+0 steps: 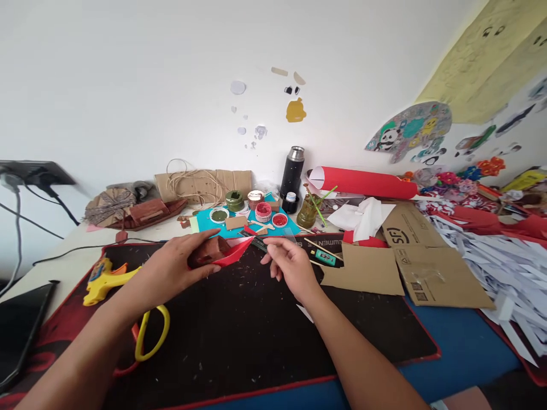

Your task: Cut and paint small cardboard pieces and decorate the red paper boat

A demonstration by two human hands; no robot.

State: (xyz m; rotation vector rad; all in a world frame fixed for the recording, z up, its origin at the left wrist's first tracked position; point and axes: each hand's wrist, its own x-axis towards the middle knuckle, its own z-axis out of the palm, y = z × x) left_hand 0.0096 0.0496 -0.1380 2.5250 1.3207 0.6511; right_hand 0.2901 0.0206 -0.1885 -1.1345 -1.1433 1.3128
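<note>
Left hand (177, 267): fingers closed around a small brown block (208, 251) and the rear of a red paper boat (233, 252), both held just above the black mat (239, 336)
Right hand (290, 265): fingers loosely curled and apart, holding nothing, just beside the boat's pointed tip without touching it
Red paper boat: tilted, tip pointing to the person's right, near the far edge of the mat, with the block seated in or against its hull; which of the two cannot be told
Near the left forearm: yellow-handled scissors (149, 336) lying on the mat; a yellow glue gun (102, 279) near the mat's left edge
Behind the hands: open paint pots (267, 213) on a blue sheet, a black flask (292, 171), a jar of brushes (308, 212)
To the right: cardboard pieces (401, 256) and a heap of white paper strips (508, 267)
Risk, crushing: the thin paper hull would likely crease if the left hand tightens on the block
Risk, slipping: the block may slide out of the tilted boat if the grip loosens
Risk, spill: a forward reach could knock the open pots close behind
</note>
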